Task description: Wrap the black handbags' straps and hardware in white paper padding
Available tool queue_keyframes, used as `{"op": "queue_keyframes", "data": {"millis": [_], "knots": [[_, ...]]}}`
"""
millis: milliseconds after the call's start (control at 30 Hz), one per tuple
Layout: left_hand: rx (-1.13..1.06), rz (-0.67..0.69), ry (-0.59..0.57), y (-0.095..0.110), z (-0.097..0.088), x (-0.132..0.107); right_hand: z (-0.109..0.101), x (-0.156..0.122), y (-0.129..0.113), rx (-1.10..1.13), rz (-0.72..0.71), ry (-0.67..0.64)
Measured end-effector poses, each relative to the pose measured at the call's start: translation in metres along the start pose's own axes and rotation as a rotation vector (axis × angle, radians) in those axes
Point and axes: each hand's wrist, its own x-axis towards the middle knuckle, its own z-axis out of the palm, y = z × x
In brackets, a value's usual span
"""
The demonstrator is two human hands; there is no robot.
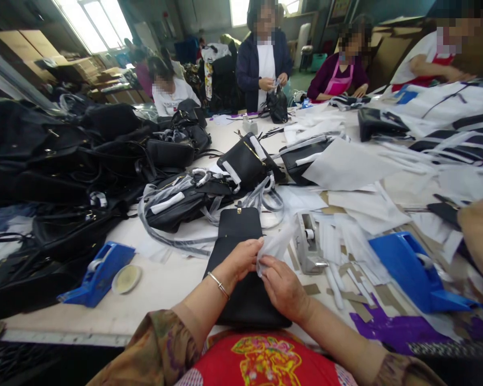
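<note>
Partly hidden black bag, left hand and right hand both pinching translucent sheet, its edges indistinct

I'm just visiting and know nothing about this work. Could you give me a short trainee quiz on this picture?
1. What colour is the tape dispenser standing between the two blue dispensers? A red, B grey, C green.
2. True or false: the clasp is at the end of the bag nearest the person.
3. Fill in: fingertips of the left hand and right hand meet at a translucent white ____.

Key: 1 B; 2 false, it is at the far end; 3 sheet.
</note>
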Motion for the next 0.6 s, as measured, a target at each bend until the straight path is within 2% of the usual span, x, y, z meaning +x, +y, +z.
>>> {"op": "queue_keyframes", "data": {"millis": [133,333,500,600], "knots": [[0.060,0.023,0.013,-0.005,0.000,0.001,0.000,-0.001,-0.004,-0.003,0.003,-0.003],[0.162,0.085,0.228,-0.014,-0.007,0.013,0.003,0.000,-0.002,-0.054,-0.013,-0.008],[0.047,0.280,0.514,0.000,-0.032,0.018,0.004,0.022,0.010,-0.166,-0.042,-0.072],[-0.017,0.291,0.633,0.001,-0.053,0.015,0.013,0.037,0.016,-0.174,-0.049,-0.126]]}}
